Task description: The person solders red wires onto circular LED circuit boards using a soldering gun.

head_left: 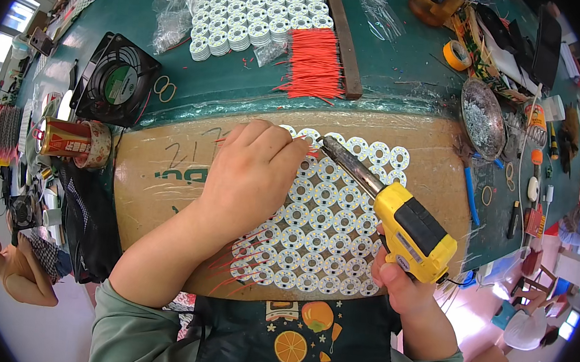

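Observation:
Small round white LED boards (322,217) lie in close rows on a brown cardboard sheet (147,196). My right hand (396,273) is closed around the grip of a yellow and black pistol-shaped soldering iron (413,226). Its dark tip rests at a board in the far row, beside my left fingertips. My left hand (252,174) reaches over the upper left of the boards, fingers pinched together; a bit of red wire (313,153) shows at them, the rest hidden by the hand. Thin red wires (234,266) stick out leftward from boards at the lower left.
Beyond the cardboard stand stacked LED boards (249,12), a bundle of cut red wires (316,62) and a dark bar (343,44). A black fan (115,79) and a red-gold can (66,137) are at left. On the right sits a metal bowl (481,122); other people work nearby.

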